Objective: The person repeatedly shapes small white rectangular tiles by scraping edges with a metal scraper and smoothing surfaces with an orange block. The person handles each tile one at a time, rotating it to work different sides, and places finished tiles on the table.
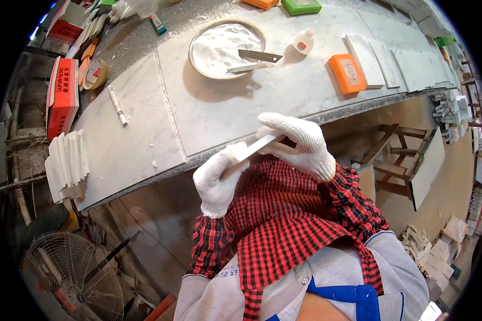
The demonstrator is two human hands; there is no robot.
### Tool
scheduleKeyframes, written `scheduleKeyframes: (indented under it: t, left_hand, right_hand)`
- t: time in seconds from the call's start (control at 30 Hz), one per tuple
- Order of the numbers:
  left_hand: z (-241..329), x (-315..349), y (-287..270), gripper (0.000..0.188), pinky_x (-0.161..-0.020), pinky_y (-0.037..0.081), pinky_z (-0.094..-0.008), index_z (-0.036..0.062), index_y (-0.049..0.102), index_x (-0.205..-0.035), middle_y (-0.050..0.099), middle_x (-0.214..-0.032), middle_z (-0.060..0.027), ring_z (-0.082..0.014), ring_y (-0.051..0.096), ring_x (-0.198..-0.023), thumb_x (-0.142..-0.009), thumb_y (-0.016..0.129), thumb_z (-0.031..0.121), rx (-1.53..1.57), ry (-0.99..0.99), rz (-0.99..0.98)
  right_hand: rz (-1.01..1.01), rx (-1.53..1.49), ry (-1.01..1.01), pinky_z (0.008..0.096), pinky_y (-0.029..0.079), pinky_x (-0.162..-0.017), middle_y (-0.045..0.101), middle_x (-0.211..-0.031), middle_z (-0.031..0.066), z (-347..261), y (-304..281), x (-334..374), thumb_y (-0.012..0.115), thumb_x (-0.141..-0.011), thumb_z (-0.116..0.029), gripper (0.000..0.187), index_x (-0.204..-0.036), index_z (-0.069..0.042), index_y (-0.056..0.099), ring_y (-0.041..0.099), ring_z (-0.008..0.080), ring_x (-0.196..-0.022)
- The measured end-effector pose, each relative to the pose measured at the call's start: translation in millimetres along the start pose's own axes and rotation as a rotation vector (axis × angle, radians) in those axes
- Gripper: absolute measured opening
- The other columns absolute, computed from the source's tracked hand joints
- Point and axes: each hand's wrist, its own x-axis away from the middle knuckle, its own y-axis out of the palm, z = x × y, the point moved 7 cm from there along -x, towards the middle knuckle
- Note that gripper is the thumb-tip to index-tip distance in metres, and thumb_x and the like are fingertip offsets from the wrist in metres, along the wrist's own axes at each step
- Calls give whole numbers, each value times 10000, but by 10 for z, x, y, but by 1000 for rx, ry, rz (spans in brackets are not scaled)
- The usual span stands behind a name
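My left hand (218, 181) and my right hand (303, 143), both in white knitted gloves, are closed on a thin white slab (258, 146). It is seen edge-on and slants up to the right, just in front of the table's near edge. My left fingers wrap its lower left end, and my right thumb and fingers pinch its upper right end. Beyond my hands, a round tin (189, 51) of white paste or powder stands on the marble tabletop (209, 117). A flat dark blade (260, 55) and a second scraper-like tool (249, 68) rest across its rim.
An orange box (347, 74), white tiles (365, 61) and a small white bottle (303, 41) stand right of the tin. At left are a white stick (118, 107), stacked strips (67, 163) and a red box (64, 99). Below are a fan (75, 278) and a wooden frame (404, 166).
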Motion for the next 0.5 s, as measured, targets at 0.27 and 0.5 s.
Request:
scheduleKeyframes:
  t: [0.27, 0.5]
  left_hand:
    - [29, 141, 47, 339, -850, 578, -327, -54, 734, -1120, 732, -1132, -164, -204, 712, -947, -791, 756, -136, 352, 66, -39]
    - [-40, 198, 3, 320, -922, 554, -327, -34, 735, -1130, 730, -1127, -144, -182, 687, -1030, -820, 754, -109, 126, 15, -65]
  right_hand:
    - [-81, 119, -152, 327, 582, -697, 746, -917, 92, -143, -6, 84, 841, -737, -62, 464, -1179, -33, 702, 731, 255, -785]
    - [-75, 108, -120, 328, 584, -709, 754, -952, 114, -177, -14, 136, 848, -745, -68, 432, -1152, -25, 711, 733, 261, -805]
